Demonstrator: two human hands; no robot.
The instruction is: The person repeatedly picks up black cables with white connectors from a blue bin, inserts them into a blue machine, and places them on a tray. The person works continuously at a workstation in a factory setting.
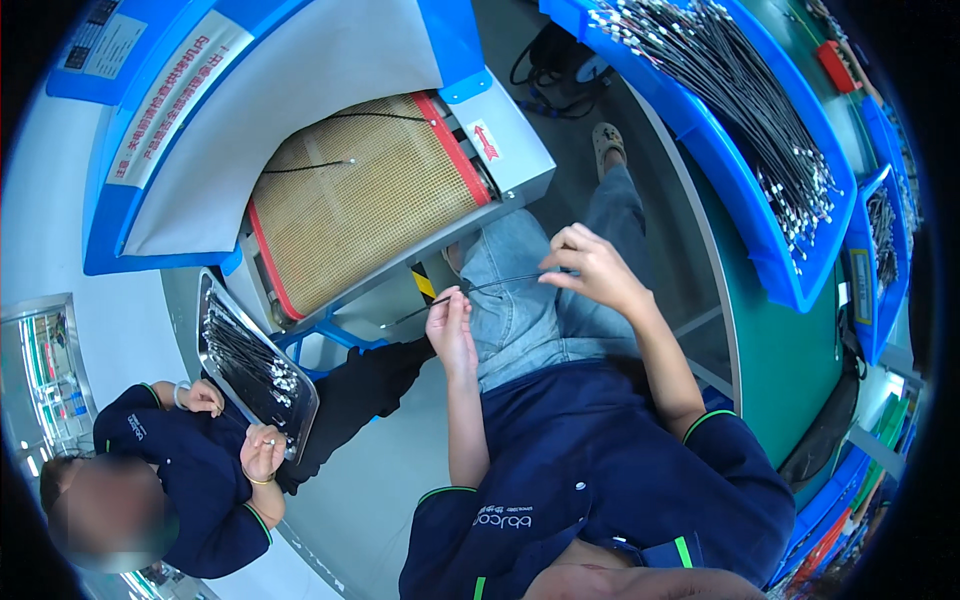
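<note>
Over the light-blue jeans (515,325), a thin black cable (503,283) spans left hand (454,326) and right hand (597,270), its long axis running sideways and climbing slightly rightward; each grip pinches it between fingertips, so neither hand is nearer, and one length juts leftward past the left hand

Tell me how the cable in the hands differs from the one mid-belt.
The held cable is pinched in the left hand and right hand; the belt cable rests on the mesh belt. The held cable's free tip points left; the belt cable's visible tip points right. Both are thin and dark.
</note>
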